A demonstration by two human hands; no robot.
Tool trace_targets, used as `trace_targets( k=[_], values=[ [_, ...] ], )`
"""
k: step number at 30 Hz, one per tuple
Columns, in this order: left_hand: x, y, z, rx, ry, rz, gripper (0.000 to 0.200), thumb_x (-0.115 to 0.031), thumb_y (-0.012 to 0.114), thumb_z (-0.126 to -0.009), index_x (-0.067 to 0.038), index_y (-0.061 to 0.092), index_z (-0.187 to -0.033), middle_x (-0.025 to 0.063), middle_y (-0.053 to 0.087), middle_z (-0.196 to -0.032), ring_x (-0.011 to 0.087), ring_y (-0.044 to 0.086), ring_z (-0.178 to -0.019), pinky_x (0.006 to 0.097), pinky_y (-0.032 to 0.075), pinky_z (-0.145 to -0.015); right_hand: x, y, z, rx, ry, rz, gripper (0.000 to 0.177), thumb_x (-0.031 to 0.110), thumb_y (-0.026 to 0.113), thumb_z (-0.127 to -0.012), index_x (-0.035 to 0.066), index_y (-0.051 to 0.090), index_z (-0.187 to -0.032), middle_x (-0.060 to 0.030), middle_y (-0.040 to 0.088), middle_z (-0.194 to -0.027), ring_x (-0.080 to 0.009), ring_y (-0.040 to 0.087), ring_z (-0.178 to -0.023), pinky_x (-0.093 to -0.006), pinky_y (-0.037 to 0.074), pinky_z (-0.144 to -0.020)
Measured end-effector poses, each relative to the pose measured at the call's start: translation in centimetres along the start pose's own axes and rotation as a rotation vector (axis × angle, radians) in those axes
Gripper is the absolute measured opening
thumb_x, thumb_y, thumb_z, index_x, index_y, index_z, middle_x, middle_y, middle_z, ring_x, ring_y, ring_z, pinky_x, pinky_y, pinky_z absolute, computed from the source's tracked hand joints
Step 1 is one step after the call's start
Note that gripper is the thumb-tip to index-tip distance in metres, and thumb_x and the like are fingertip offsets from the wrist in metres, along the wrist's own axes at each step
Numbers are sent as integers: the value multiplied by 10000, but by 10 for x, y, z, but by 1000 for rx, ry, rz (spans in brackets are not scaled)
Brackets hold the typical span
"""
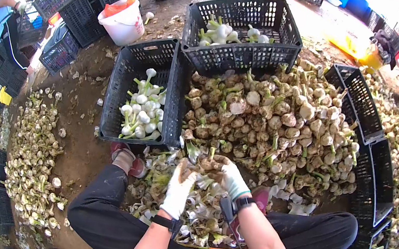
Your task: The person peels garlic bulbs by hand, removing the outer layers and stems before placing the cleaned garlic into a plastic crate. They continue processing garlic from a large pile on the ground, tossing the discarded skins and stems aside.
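Note:
Both my hands wear white gloves with brown, soiled fingers, held close together above a heap of peeled garlic skins (204,204). My right hand (229,176) is curled around what looks like a garlic bulb; a short green stem (212,153) pokes up at its fingertips, and most of the bulb is hidden. Just left of it, my left hand (180,187) points upward with fingers bent together; what they hold, if anything, cannot be made out. Beyond my hands lies a large pile of unpeeled garlic (275,116).
A black crate (175,104) at left holds clean white garlic (144,110). Another crate (239,60) behind it holds several bulbs. More crates (370,116) border the pile at right. A white bucket (122,22), scattered garlic (35,160) and a person (6,34) are around.

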State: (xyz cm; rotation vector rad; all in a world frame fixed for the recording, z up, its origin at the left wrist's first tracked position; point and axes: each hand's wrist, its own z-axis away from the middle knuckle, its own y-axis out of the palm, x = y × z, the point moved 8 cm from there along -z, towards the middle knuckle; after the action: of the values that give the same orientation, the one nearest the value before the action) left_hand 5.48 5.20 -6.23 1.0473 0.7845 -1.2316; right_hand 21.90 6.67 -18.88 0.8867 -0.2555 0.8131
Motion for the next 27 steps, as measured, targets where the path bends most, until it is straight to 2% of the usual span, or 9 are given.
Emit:
trace_targets(
  k=[3,5,7,8,9,11,17,24,27],
  values=[
    [-3,21,3,142,100,54,622,-109,625,-939,-26,335,-1483,118,441,-1449,207,466,-1292,332,386,-1078,23,78,67,397,-27,-168,287,151,607,-948,90,496,-1205,-89,623,-1185,-219,662,-932,-394,574,-789],
    [-37,27,15,95,201,103,594,-21,612,-923,-21,364,-1463,113,477,-1411,199,495,-1256,319,397,-1070,48,101,103,393,-127,-7,314,220,628,-949,73,546,-1213,-47,650,-1092,-165,643,-889,-329,548,-782],
    [-54,23,27,65,305,-9,595,95,656,-842,-8,444,-1389,100,531,-1340,184,544,-1191,316,443,-1036,73,110,130,254,-271,408,375,293,668,-929,50,608,-1209,7,654,-994,-99,595,-834,-253,490,-732],
    [-53,18,29,61,371,-92,591,102,673,-823,-9,461,-1364,95,540,-1319,184,550,-1180,317,451,-1029,83,130,153,264,-304,332,401,312,694,-911,35,648,-1196,38,646,-944,-52,539,-786,-205,422,-673],
    [-61,18,34,57,435,-173,588,110,690,-804,-11,478,-1339,91,549,-1298,185,557,-1170,318,458,-1022,80,136,157,266,-315,335,401,312,694,-911,35,648,-1196,38,646,-944,-52,539,-786,-205,422,-673],
    [-71,18,51,31,530,-219,562,83,720,-780,-21,505,-1289,92,557,-1255,196,563,-1151,323,465,-1009,80,141,166,187,-477,452,321,205,679,-910,-1,643,-1154,-27,685,-1011,-85,603,-908,-263,486,-822],
    [-91,6,77,-10,688,-358,508,-2,789,-733,-37,548,-1179,108,569,-1182,236,575,-1096,356,470,-967,58,144,176,233,-405,131,279,124,678,-897,-36,650,-1125,-55,692,-1025,-117,644,-882,-267,517,-825],
    [-111,8,99,-38,752,-529,450,-3,772,-716,-44,582,-1122,140,590,-1165,306,576,-1103,386,460,-981,61,159,204,450,-382,205,418,140,632,-934,-79,540,-1278,-94,654,-1151,-143,628,-1013,-291,495,-920],
    [-120,13,109,-33,892,-595,436,8,753,-718,-46,585,-1117,139,588,-1180,315,575,-1113,397,462,-979,64,162,213,495,-408,291,461,146,629,-936,-84,502,-1315,-104,635,-1194,-152,609,-1063,-303,473,-960]
  ],
)
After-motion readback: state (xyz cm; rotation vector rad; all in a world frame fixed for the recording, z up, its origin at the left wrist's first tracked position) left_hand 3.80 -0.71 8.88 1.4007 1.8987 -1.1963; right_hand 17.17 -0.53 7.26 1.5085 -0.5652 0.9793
